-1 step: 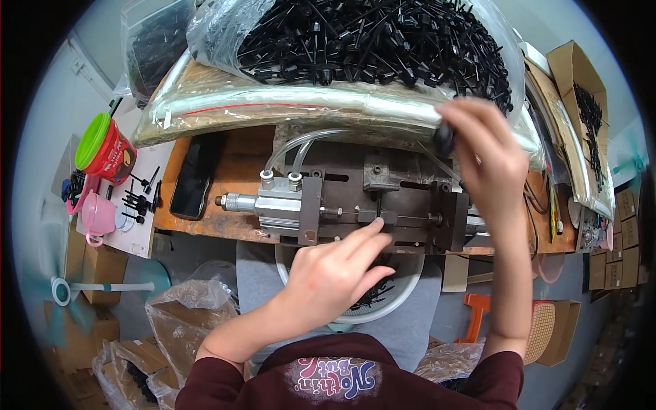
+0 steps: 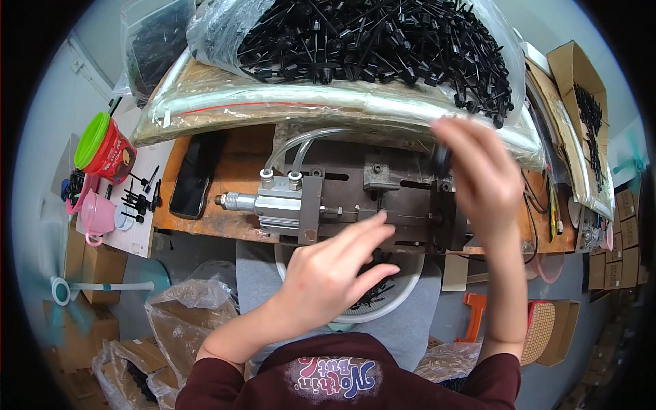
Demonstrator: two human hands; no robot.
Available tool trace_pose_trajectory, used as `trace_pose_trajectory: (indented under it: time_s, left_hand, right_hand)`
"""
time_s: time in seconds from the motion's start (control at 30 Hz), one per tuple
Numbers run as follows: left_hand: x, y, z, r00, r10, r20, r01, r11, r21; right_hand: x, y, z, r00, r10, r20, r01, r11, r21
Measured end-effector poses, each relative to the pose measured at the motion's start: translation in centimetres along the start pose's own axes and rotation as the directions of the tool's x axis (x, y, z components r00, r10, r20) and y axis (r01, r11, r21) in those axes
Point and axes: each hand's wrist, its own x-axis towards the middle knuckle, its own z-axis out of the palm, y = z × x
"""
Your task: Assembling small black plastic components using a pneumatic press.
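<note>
My left hand [image 2: 328, 270] is open over the front of a metal clamping fixture [image 2: 311, 210], fingers stretched out and the thumb apart. Its fingertips are close to the small block in the middle of the fixture, and I cannot tell whether they touch. My right hand [image 2: 485, 178], smeared by motion, is above the fixture's right end. A dark plastic part [image 2: 441, 161] shows at its fingertips, blurred. Under my left hand, a white basket [image 2: 412, 287] with black pieces in it sits at my lap.
A heap of black stemmed plastic parts [image 2: 383, 44] lies in clear plastic at the back. A phone [image 2: 193, 176], a red bucket with a green rim [image 2: 113, 160] and a pink cup [image 2: 98, 217] are on the left. Clear air hoses [image 2: 301, 145] arch over the fixture. An open carton [image 2: 577, 75] stands far right.
My right hand has come slightly nearer to me and lower, with the dark part. The fingertips of my left hand have shifted a little up and to the right.
</note>
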Motion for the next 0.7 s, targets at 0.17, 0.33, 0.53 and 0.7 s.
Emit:
trace_pose_trajectory:
  time_s: [0.17,0.33,0.53,0.7]
  left_hand:
    - [0.5,0.4,-0.8,0.99,-0.052,-0.128,-0.003,0.92,-0.393]
    - [-0.6,0.8,-0.9,0.99,0.055,-0.129,-0.073,0.987,-0.143]
    - [-1.8,-0.4,1.5,0.994,0.112,0.011,-0.111,0.957,0.267]
    - [-0.9,-0.7,2.0,0.989,0.127,0.075,-0.148,0.869,0.472]
  right_hand:
    - [-4.0,-6.1,0.3,0.978,-0.176,0.108,0.178,0.984,-0.002]
    - [-4.9,-5.8,-1.1,0.998,0.028,0.059,-0.03,0.999,0.033]
    - [-5.9,-6.5,-2.4,0.947,0.316,0.063,-0.32,0.902,0.289]
    - [-6.9,-6.9,-3.2,0.919,0.377,0.112,-0.39,0.831,0.398]
